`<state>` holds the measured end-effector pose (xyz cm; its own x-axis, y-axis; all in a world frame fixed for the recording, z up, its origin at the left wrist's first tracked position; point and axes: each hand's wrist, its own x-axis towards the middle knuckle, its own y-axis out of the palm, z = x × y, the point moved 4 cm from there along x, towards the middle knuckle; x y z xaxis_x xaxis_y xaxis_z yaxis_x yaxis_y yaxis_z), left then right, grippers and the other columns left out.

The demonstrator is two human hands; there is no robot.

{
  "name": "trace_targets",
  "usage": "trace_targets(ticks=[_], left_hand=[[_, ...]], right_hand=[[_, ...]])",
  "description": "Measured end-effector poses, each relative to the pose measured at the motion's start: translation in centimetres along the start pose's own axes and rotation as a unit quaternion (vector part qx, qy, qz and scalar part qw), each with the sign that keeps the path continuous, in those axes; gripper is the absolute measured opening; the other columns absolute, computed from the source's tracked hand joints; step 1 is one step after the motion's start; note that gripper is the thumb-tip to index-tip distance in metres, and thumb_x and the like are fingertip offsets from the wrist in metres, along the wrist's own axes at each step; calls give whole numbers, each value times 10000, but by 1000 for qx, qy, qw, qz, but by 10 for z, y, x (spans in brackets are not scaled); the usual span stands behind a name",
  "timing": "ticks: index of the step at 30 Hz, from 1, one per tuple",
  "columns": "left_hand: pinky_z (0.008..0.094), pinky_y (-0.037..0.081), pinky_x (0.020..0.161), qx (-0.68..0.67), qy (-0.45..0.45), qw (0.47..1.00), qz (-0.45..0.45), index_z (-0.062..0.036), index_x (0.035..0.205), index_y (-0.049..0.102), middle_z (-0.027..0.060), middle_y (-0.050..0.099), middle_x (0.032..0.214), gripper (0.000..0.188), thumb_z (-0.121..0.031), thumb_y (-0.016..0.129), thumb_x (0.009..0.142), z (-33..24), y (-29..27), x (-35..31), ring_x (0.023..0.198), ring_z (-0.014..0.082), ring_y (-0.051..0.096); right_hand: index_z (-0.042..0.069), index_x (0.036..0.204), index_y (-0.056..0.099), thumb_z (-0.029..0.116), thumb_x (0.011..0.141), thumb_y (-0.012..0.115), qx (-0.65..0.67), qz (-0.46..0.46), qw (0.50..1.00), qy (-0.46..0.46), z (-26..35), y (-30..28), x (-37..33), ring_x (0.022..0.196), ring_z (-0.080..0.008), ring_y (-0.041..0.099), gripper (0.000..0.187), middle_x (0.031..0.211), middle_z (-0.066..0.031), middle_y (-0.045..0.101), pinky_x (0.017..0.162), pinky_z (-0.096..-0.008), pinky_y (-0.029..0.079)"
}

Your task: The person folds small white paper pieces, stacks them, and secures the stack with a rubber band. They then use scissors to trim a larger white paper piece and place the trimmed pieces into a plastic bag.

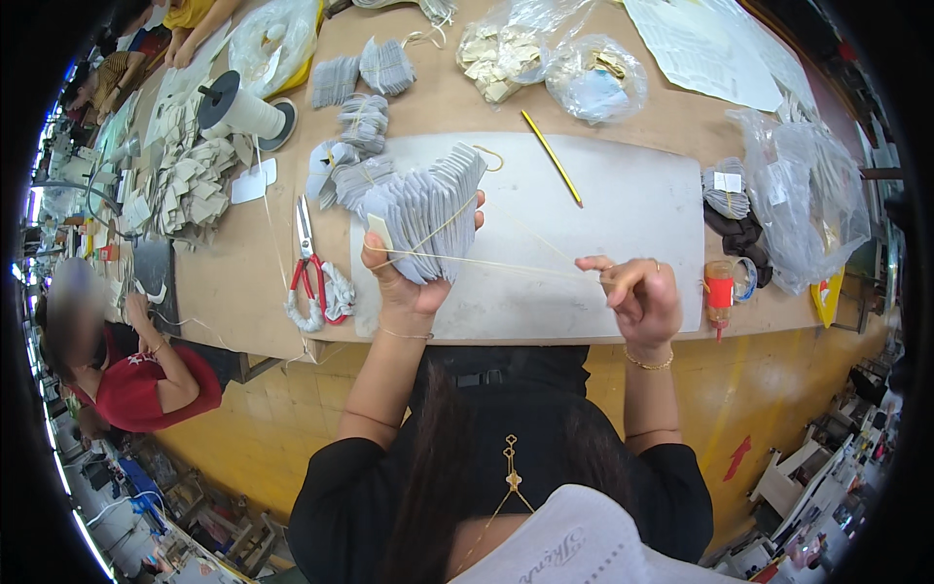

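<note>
My left hand [407, 290] grips a thick stack of grey fabric pieces [428, 216] from below, its thumb against a small pale card [377, 230] at the stack's near left side. A thin pale yellow cord [516, 265] crosses the stack and runs taut to the right. My right hand [642, 297] pulls that cord, its fingers curled around the end. Both hands are above the white sheet [603, 214] on the table. Behind the held stack lie several similar grey bundles [365, 122].
Red-handled scissors [313, 268] and a thread spool [245, 112] are at left, beside a heap of beige pieces [195, 170]. A yellow pencil [553, 159] lies on the sheet. To the right stand a red-banded bottle [719, 294] and plastic bags [803, 209]. A person in red [161, 389] sits at left.
</note>
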<state>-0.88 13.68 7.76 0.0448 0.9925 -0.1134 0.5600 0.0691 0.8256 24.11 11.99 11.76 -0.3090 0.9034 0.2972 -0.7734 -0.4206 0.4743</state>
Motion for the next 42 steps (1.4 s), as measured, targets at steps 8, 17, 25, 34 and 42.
trace_targets(ticks=[8,17,25,34,42], left_hand=[[417,420,1065,292,84,938,169,13,1401,426,195,518,1329,1208,-589,913,474,-6,39,-1,1237,310,536],[398,416,1046,550,126,752,340,-56,1391,481,148,479,1340,1032,-265,943,491,-36,68,-3,1246,302,496],[405,402,1065,595,129,744,274,-46,1413,407,159,449,1359,1057,-265,935,525,-23,73,-9,1281,313,453],[404,424,1070,643,109,712,259,-34,1397,378,166,463,1391,1043,-206,954,544,-18,75,-14,1269,312,486],[385,376,1123,596,39,749,286,-36,1402,354,165,433,1415,1043,-187,962,569,-1,59,-9,1340,272,433]], right_hand=[[32,1451,369,39,929,569,498,-88,851,142,-35,18,32,1219,-274,558,559,1476,-122,414,952,-404,550],[84,1507,328,312,606,939,-218,126,965,74,4,41,38,1375,-288,413,1112,1524,-109,369,1112,-444,378],[95,1453,397,393,525,957,-321,129,936,55,3,46,39,1361,-273,392,1124,1458,-127,383,1065,-401,382],[125,1315,446,236,615,832,-382,166,906,75,5,47,52,1210,-271,437,807,1273,-115,400,1019,-391,392],[173,1301,292,285,613,847,-307,139,940,46,-19,26,36,1221,-261,374,891,1253,-97,357,999,-374,388]])
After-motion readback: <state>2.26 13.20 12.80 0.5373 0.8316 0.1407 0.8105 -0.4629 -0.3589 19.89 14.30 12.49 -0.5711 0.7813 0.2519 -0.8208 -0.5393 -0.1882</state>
